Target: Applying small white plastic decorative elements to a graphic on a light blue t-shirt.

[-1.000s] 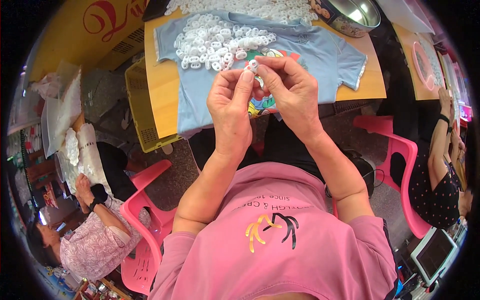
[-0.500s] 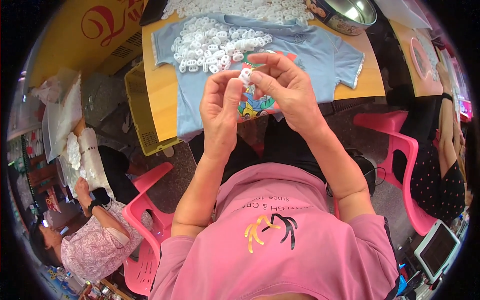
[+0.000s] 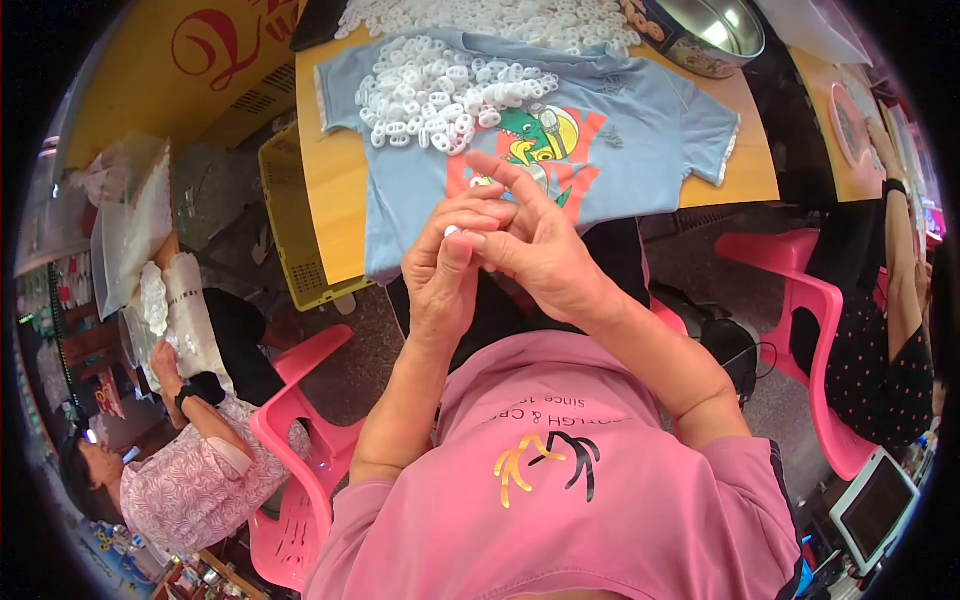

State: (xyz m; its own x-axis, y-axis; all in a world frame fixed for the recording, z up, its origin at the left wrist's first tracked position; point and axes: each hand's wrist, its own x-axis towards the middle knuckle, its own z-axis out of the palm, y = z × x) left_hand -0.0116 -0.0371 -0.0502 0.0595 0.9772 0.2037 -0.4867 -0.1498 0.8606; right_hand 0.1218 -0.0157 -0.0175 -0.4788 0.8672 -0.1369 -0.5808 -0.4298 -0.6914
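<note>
Wooden worktop (image 3: 335, 190) carries white plastic pieces (image 3: 440, 95). Left hand (image 3: 450, 275) and right hand (image 3: 540, 255) pinch 1 small white piece (image 3: 452, 231); it could slip, grip looks tiny.

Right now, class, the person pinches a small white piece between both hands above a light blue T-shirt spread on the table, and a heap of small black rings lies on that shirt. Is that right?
Not quite. The head view shows the rings heaped on the T-shirt are white, not black. The rest holds: the left hand and right hand pinch a small white piece above the light blue shirt spread on the table.
</note>
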